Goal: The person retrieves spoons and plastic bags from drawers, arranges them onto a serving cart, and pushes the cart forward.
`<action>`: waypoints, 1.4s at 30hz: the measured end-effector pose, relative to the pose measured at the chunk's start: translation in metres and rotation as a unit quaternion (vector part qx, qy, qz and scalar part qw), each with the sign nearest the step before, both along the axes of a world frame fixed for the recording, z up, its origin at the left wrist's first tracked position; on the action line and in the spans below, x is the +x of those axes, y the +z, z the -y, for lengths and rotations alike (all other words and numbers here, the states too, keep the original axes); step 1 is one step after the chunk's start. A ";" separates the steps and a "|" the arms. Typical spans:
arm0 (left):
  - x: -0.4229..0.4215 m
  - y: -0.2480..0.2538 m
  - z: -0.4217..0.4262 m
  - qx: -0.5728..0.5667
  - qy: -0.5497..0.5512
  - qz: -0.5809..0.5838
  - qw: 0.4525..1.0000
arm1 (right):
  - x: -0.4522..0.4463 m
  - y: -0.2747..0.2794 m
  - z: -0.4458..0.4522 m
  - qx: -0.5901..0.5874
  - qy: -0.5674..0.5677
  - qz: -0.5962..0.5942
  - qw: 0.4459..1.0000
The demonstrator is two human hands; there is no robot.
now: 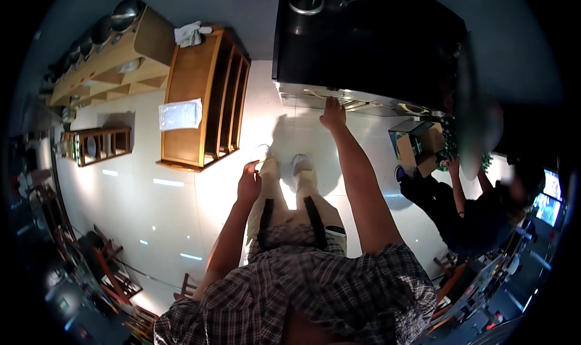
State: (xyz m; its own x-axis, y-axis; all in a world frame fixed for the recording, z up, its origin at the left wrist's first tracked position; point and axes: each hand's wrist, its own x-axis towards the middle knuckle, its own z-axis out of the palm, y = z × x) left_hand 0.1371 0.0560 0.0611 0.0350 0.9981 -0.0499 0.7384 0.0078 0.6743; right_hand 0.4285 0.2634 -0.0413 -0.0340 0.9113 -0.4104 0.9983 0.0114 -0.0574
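Black-and-white plaid cotton-looking shirt [230, 302] is nearest. Right hand [332, 115] is at full stretch, presumably because the big boxy black unit [369, 42] sits far, right of centre; fingers curl at its pale near edge [372, 97], can't tell if that grip has anything. Left hand [249, 185] hangs nearer, fingertips almost together, maybe pinching something thin, can't tell.

wood cabinet [192, 73] w/ white pkg [180, 114] on it; cardboard box [431, 139] nr 2nd person [472, 224].
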 end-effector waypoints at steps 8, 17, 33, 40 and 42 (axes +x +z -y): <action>0.034 0.029 0.021 -0.014 0.041 -0.145 0.988 | 0.001 0.009 0.029 -0.013 -0.005 -0.047 0.999; 0.099 0.028 -0.077 -0.024 -0.113 -0.241 0.964 | 0.020 0.057 0.081 0.153 0.017 -0.153 0.976; 0.129 -0.039 -0.086 -0.096 -0.168 -0.337 0.921 | 0.074 0.031 0.129 0.229 0.081 -0.130 0.961; 0.105 -0.038 -0.039 -0.100 -0.235 -0.277 0.926 | 0.084 0.047 0.169 0.124 0.092 -0.332 0.931; 0.103 -0.037 -0.028 -0.109 -0.237 -0.274 0.926 | 0.081 0.045 0.183 0.179 0.121 -0.329 0.919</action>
State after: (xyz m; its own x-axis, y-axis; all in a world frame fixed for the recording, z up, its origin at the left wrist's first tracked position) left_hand 0.2397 0.0842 0.0238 0.3758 0.8412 -0.3889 0.9246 -0.3121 0.2185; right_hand 0.5099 0.0806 0.0035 -0.3877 0.9168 0.0961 0.7143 0.3647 -0.5973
